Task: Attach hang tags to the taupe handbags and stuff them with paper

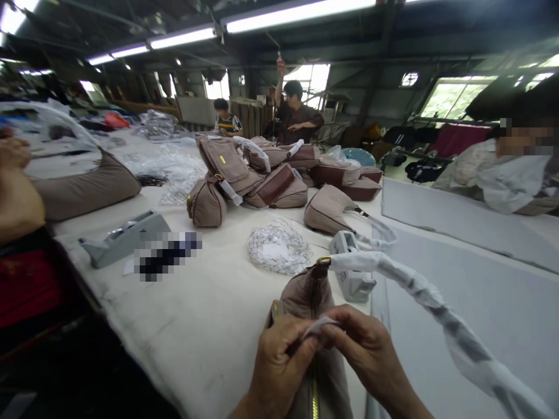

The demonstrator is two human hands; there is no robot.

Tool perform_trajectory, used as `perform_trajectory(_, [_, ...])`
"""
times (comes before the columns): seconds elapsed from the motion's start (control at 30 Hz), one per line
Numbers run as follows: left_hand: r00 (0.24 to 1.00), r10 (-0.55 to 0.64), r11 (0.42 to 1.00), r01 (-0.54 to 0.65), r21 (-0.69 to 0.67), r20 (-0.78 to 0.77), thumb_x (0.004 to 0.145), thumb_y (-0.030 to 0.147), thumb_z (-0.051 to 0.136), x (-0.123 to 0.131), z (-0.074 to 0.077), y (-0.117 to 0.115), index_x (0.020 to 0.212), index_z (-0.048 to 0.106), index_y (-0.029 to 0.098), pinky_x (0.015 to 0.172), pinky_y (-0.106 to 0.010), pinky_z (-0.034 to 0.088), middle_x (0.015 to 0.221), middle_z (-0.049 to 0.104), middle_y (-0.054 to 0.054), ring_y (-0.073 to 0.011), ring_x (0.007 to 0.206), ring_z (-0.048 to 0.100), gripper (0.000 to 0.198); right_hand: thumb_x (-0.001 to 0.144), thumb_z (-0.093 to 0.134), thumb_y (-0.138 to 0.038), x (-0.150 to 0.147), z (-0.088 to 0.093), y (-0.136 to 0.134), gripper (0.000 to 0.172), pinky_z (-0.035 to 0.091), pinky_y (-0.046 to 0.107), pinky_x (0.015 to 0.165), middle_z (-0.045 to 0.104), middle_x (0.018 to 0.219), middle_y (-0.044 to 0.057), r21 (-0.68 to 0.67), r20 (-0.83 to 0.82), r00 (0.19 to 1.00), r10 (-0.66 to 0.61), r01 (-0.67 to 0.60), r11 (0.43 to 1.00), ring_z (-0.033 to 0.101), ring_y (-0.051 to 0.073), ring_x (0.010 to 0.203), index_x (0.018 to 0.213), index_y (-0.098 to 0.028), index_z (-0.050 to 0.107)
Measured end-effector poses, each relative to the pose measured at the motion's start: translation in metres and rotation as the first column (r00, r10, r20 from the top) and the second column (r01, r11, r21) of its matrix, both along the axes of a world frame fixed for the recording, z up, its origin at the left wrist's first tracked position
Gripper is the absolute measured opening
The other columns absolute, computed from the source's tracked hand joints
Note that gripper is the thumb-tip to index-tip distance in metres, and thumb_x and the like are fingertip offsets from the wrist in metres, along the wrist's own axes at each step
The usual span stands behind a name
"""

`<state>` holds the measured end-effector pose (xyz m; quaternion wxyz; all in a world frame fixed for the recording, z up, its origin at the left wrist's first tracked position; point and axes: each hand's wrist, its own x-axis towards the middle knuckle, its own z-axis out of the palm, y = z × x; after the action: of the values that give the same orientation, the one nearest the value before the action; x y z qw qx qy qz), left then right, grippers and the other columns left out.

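Observation:
A taupe handbag [332, 372] lies in front of me with its gold zipper facing up. Its strap [419, 285] is wrapped in white paper and runs off to the right from a gold ring at the far end. Over the zipper, my left hand [279, 361] pinches a small piece of white paper [321, 326] between thumb and fingers. My right hand [367, 346] grips the same piece from the other side. What the paper covers, if anything, is hidden by the fingers.
Beyond the bag stand a grey tape dispenser [353, 267] and a coil of white tags or strings [279, 247]. Another dispenser [126, 235] is at left. Several taupe bags [279, 186] are heaped farther back. Co-workers are at left, right and behind the table [196, 337].

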<state>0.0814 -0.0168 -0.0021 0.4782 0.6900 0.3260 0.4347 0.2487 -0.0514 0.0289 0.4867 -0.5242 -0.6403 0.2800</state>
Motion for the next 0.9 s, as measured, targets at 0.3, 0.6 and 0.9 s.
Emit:
perform_trajectory(0.3, [0.988,0.146,0.94,-0.121,-0.318,0.056,0.079,0.039,0.06,-0.011,0.001,-0.004,0.079,0.07,0.015,0.063,-0.021,0.042,0.07,0.06,0.0,-0.0131,0.068,0.052,0.026,0.082,0.043,-0.001,0.036,0.035,0.058,0.04,0.041,0.025,0.049,0.067,0.08,0.006,0.258,0.946,0.3,-0.119,-0.481,0.838,0.057,0.015,0.053,0.116,-0.018,0.056])
perform_trajectory(0.6, [0.985,0.172,0.925,-0.155,-0.347,0.019,0.077,0.041,0.063,-0.034,-0.007,0.016,0.081,0.072,0.015,0.068,-0.023,0.042,0.074,0.06,-0.002,-0.0153,0.074,0.052,0.028,0.088,0.041,-0.009,0.035,0.026,0.074,0.029,0.046,0.023,0.054,0.067,0.081,0.005,0.284,0.86,0.51,0.009,-0.495,0.821,0.062,0.015,0.064,0.11,-0.021,0.058])
perform_trajectory(0.9, [0.988,0.153,0.937,-0.154,-0.313,-0.027,0.078,0.042,0.061,-0.029,-0.009,0.028,0.083,0.073,0.016,0.067,-0.022,0.041,0.073,0.058,-0.001,-0.0149,0.073,0.052,0.029,0.088,0.044,-0.011,0.032,0.023,0.073,0.027,0.047,0.022,0.056,0.066,0.078,0.004,0.317,0.779,0.625,0.044,-0.454,0.833,0.062,0.015,0.066,0.107,-0.022,0.061])
